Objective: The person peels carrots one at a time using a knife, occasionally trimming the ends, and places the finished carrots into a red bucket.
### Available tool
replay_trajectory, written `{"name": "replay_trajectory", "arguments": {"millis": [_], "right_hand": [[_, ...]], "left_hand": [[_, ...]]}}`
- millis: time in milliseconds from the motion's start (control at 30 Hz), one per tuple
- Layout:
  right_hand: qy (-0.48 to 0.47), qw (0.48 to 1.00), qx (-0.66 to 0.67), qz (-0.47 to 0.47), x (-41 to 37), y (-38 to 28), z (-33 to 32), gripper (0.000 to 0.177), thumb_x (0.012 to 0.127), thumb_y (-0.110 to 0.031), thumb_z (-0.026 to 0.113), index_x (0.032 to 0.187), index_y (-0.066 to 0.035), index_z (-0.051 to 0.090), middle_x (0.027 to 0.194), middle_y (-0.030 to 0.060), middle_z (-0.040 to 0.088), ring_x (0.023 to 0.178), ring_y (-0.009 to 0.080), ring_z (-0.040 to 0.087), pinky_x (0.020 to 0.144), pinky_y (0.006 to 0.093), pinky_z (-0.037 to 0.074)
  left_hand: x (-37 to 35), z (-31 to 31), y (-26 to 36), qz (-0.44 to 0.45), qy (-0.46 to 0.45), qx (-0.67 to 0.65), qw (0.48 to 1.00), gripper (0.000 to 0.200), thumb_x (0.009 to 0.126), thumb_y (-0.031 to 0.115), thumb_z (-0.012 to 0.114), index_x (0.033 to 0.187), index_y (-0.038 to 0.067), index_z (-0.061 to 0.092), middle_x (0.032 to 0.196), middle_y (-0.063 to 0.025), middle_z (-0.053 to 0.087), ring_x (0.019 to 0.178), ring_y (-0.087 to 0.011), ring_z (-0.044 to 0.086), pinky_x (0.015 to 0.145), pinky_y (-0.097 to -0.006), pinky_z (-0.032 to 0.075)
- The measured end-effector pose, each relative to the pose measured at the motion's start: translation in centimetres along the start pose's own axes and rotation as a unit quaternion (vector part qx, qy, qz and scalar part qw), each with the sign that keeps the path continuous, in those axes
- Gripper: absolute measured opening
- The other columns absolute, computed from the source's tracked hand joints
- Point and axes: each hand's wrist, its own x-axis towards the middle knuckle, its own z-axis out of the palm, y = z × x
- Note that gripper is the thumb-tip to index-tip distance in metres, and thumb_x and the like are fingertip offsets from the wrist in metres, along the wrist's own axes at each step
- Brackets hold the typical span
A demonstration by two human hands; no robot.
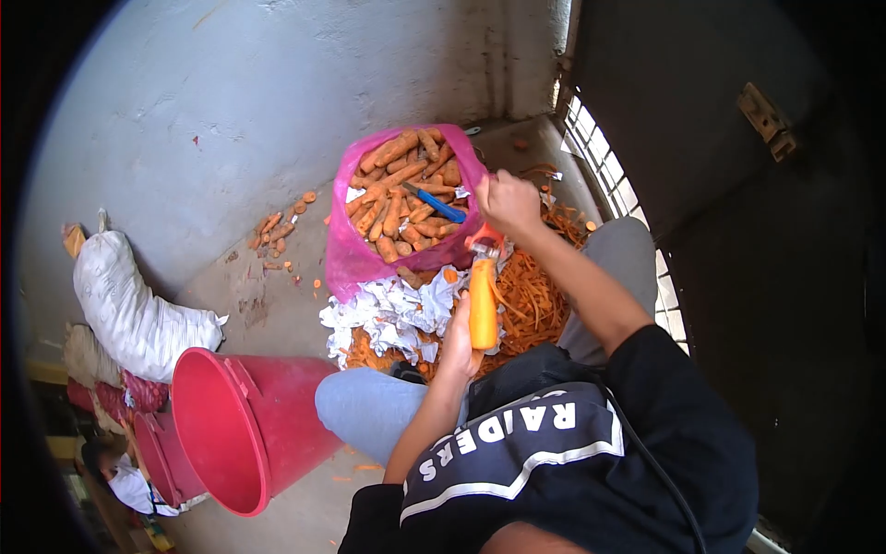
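Observation:
My left hand point(461, 343) is closed around a peeled, bright orange carrot point(483, 309), held upright in the view. Just above its top end is an orange-handled peeler point(485, 242), gripped by my right hand point(509, 203). The peeler's head is at or very near the carrot's tip; whether they touch is hard to tell. Beyond my hands stands an open pink bag point(346, 247) full of unpeeled carrots point(392, 214), with a blue-handled tool point(437, 203) lying on them. Orange peelings point(533, 300) are heaped beside and below my hands.
Crumpled white paper point(392, 309) lies by the bag. Carrot pieces point(274, 231) are on the floor near the wall. At left are a red bucket point(291, 425), a second red bucket point(166, 452), a white sack point(138, 300) and part of another person point(134, 485). A dark panel point(738, 249) stands at right.

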Motion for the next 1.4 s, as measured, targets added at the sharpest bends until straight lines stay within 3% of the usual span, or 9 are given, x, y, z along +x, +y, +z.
{"name": "replay_trajectory", "arguments": {"millis": [100, 267, 467, 500, 600, 733, 1133, 1233, 1400], "right_hand": [[-0.027, 0.992, -0.046, 0.116, 2.0, 3.6, 2.2, 0.045, 0.09, -0.03, 0.041, 0.062, -0.001, 0.061, 0.066, 0.0192, 0.06, 0.059, 0.0377, 0.06, 0.058, 0.0471, 0.049], [-0.08, 0.966, 0.099, 0.225, 1.1, 0.2, -1.1, 0.051, 0.091, -0.04, 0.039, 0.067, 0.001, 0.059, 0.072, 0.0231, 0.06, 0.073, 0.0433, 0.059, 0.066, 0.05, 0.045], [-0.141, 0.973, 0.173, 0.066, -4.7, -4.2, -3.9, 0.047, 0.093, -0.038, 0.041, 0.062, -0.01, 0.064, 0.059, 0.0122, 0.053, 0.054, 0.0332, 0.056, 0.05, 0.0455, 0.043], [-0.142, 0.972, 0.175, 0.061, -5.0, -4.8, -4.2, 0.046, 0.093, -0.036, 0.042, 0.061, -0.01, 0.064, 0.059, 0.0123, 0.053, 0.053, 0.033, 0.056, 0.05, 0.0449, 0.043], [-0.138, 0.975, 0.17, 0.038, -5.2, -5.5, -3.9, 0.046, 0.094, -0.032, 0.041, 0.06, -0.007, 0.06, 0.061, 0.0122, 0.053, 0.053, 0.0326, 0.055, 0.049, 0.0438, 0.042], [-0.124, 0.979, 0.16, 0.02, -5.4, -5.5, -3.5, 0.046, 0.094, -0.029, 0.041, 0.058, -0.005, 0.057, 0.061, 0.0124, 0.054, 0.052, 0.0334, 0.054, 0.049, 0.0446, 0.043], [-0.173, 0.973, 0.151, 0.026, -4.1, -5.8, -2.8, 0.048, 0.093, -0.03, 0.038, 0.061, -0.005, 0.063, 0.066, 0.0158, 0.061, 0.057, 0.0355, 0.059, 0.054, 0.0456, 0.047], [-0.166, 0.973, 0.094, 0.133, -1.4, -3.9, -1.3, 0.048, 0.092, -0.03, 0.038, 0.06, -0.003, 0.062, 0.066, 0.018, 0.061, 0.057, 0.0364, 0.06, 0.055, 0.046, 0.048], [-0.036, 0.992, -0.03, 0.121, 2.8, 1.7, 1.9, 0.051, 0.092, -0.031, 0.037, 0.061, 0.0, 0.061, 0.067, 0.0203, 0.061, 0.06, 0.0397, 0.061, 0.061, 0.0474, 0.05]], "left_hand": [[-0.2, -0.4, 0.8, -0.009, -0.078, 0.049, 0.996, 0.049, 0.098, 0.044, 0.033, 0.12, 0.004, 0.05, 0.09, -0.0106, 0.061, 0.068, -0.0155, 0.059, 0.061, -0.029, 0.051], [2.0, -1.0, 1.6, -0.004, -0.017, -0.064, 0.998, 0.05, 0.097, 0.047, 0.034, 0.124, 0.007, 0.048, 0.094, -0.01, 0.062, 0.07, -0.0171, 0.06, 0.06, -0.0316, 0.051], [6.0, -6.6, -0.4, -0.016, -0.119, -0.184, 0.976, 0.046, 0.095, 0.048, 0.036, 0.118, 0.011, 0.052, 0.093, -0.0066, 0.062, 0.079, -0.0193, 0.06, 0.065, -0.0343, 0.05], [4.2, -1.6, 1.0, -0.003, 0.098, -0.154, 0.983, 0.043, 0.098, 0.045, 0.032, 0.127, 0.016, 0.046, 0.106, -0.0063, 0.061, 0.079, -0.021, 0.063, 0.057, -0.0358, 0.053], [4.0, -2.2, 0.6, 0.016, 0.012, -0.093, 0.995, 0.042, 0.099, 0.043, 0.03, 0.127, 0.016, 0.046, 0.107, -0.006, 0.061, 0.085, -0.0217, 0.064, 0.057, -0.0371, 0.055], [4.2, -2.3, 0.4, 0.004, 0.036, -0.107, 0.994, 0.043, 0.1, 0.041, 0.029, 0.127, 0.013, 0.046, 0.107, -0.0064, 0.061, 0.087, -0.0219, 0.063, 0.06, -0.0396, 0.056], [3.1, -1.3, 2.0, 0.054, 0.017, -0.013, 0.998, 0.041, 0.098, 0.04, 0.039, 0.115, 0.005, 0.053, 0.097, -0.0076, 0.063, 0.079, -0.017, 0.063, 0.062, -0.0316, 0.053], [2.3, -0.9, 1.4, 0.061, 0.052, 0.043, 0.996, 0.043, 0.096, 0.044, 0.041, 0.11, 0.005, 0.055, 0.086, -0.0074, 0.061, 0.07, -0.0155, 0.061, 0.058, -0.0288, 0.052], [0.5, -0.4, 1.3, 0.011, -0.015, 0.1, 0.995, 0.047, 0.095, 0.048, 0.042, 0.109, 0.005, 0.054, 0.082, -0.0083, 0.06, 0.068, -0.0164, 0.06, 0.057, -0.0298, 0.052]]}}
